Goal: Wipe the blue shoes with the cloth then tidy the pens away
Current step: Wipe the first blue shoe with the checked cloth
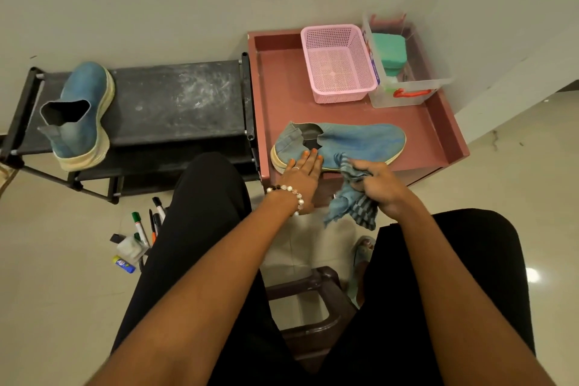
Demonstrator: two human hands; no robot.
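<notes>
Wiping step — left hand point(305, 171) flat on shoe point(341, 142), steadying; right hand point(380, 189) grips cloth point(351, 204). Next — rub toe; pens point(147, 226) wait on floor.

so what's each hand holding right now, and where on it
The right hand grips the checked cloth bunched at its middle, ends hanging. The left hand holds nothing; it presses flat on the blue shoe's heel side.

Both bare forearms reach forward from the lower edge of the view, nearly parallel. The left hand point(305, 174) lies flat, palm down, fingers straight and together — a beaded bracelet circles its wrist. The right hand point(380, 189), just beside it, has its fingers curled tight, knuckles up — wrist bent slightly inward.
</notes>
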